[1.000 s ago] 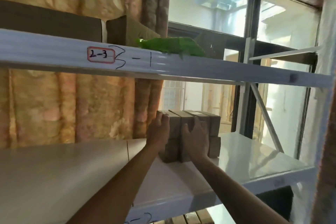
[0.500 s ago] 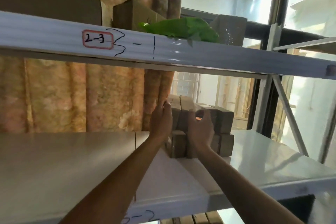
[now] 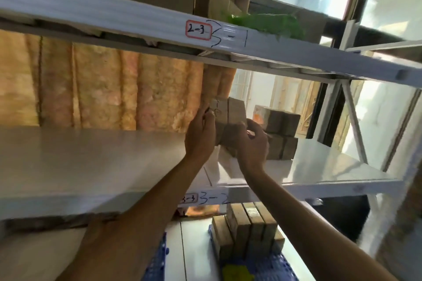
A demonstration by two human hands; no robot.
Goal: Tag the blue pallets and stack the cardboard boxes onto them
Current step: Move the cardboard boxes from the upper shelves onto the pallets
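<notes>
Lifted now: both hands raise boxes (image 3: 230,121) off shelf (image 3: 114,157); earlier they sat there. Left hand (image 3: 199,134) and right hand (image 3: 252,143) clamp them. More boxes (image 3: 249,232) sit on pallet (image 3: 258,264) below.

Brown cardboard boxes (image 3: 230,121), white shelf (image 3: 91,162), blue gridded pallet (image 3: 269,264) with a yellow tag (image 3: 237,272), red-bordered label (image 3: 198,29), green sheet (image 3: 269,24), mottled orange curtain (image 3: 114,89).

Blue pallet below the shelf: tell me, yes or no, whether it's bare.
No: the blue pallet carries stacked cardboard boxes and a yellow tag.
</notes>
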